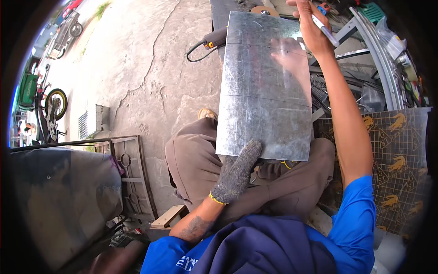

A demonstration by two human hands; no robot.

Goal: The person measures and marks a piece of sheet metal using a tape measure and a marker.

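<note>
A shiny metal sheet [264,91] with thin dark lines drawn on it lies in front of me, its near end over my lap. My left hand [238,173], in a grey knitted glove, grips the sheet's near edge, thumb on top and the other fingers hidden beneath. Bare and raised beyond the sheet's far right corner, my right hand [312,27] holds a white marker [325,31] between its fingers. The sheet reflects that hand. A second grey glove with a yellow cuff shows partly under the near edge.
A corded power tool [215,39] lies left of the sheet, near a round disc [265,12] at its far end. Metal frames [376,59] and a patterned panel [392,169] stand at right. A rusty gate frame [137,178] and a wooden piece [169,216] are at left.
</note>
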